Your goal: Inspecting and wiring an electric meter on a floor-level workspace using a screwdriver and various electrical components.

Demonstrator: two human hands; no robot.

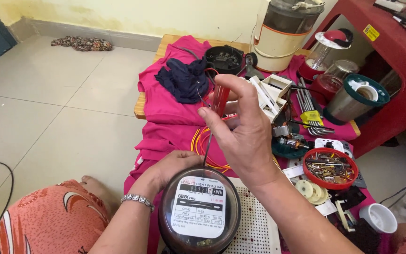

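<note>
one upright screwdriver (217, 120), tip down

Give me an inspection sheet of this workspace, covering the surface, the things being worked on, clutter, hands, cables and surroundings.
Surface: low wooden table draped with a pink cloth; a white perforated board lies near the person.
Job's things: round electricity meter with dark housing, standing on edge; red-handled screwdriver with its tip at the meter's top.
Clutter: red dish of screws, hex keys, small motor, dark blue rag, blender jars, white cup.
Hands: left hand steadies the meter; right hand grips the screwdriver.
Cables: yellow and red wires looped behind the meter; black cable on the floor.
Surroundings: tiled floor, red shelf unit.
</note>
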